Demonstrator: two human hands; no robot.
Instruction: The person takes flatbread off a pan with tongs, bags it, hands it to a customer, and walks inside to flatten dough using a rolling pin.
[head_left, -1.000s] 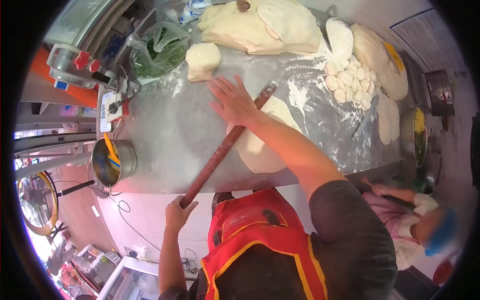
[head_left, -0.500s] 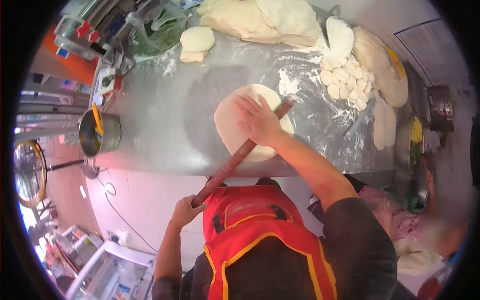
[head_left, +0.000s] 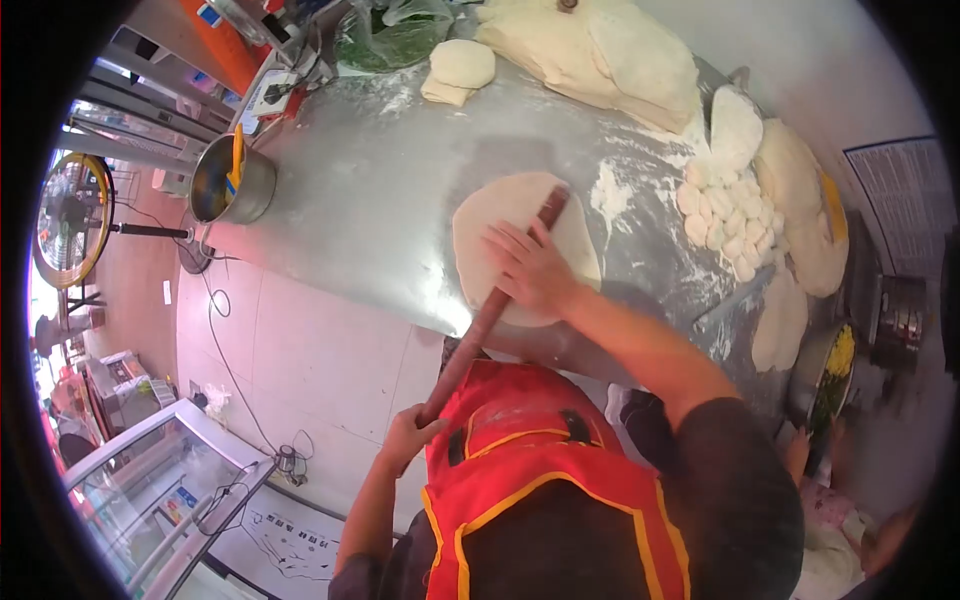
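A flattened round of dough (head_left: pixel 478 225) lies on the metal worktop near its front edge. Across it, at a slant, runs a brown rolling pin (head_left: pixel 470 345) whose near end sticks out past the table. My left hand (head_left: pixel 407 437) is closed around that near end, just beside the red apron. My right hand (head_left: pixel 535 272) rests over the pin above the dough, fingers stretched out and apart; its palm hides part of the pin and of the dough.
Small dough pieces (head_left: pixel 725 215) are heaped at the right, beside larger dough masses (head_left: pixel 800 200). A big dough slab (head_left: pixel 600 55) and folded dough (head_left: pixel 462 68) sit at the back. A metal pot (head_left: pixel 262 190) stands left. Another person's hand (head_left: pixel 797 455) shows at lower right.
The view has turned, so the table appears tilted and shifted right. The rolling pin lies at a steeper angle across the dough, and my right hand's fingers have moved on it.
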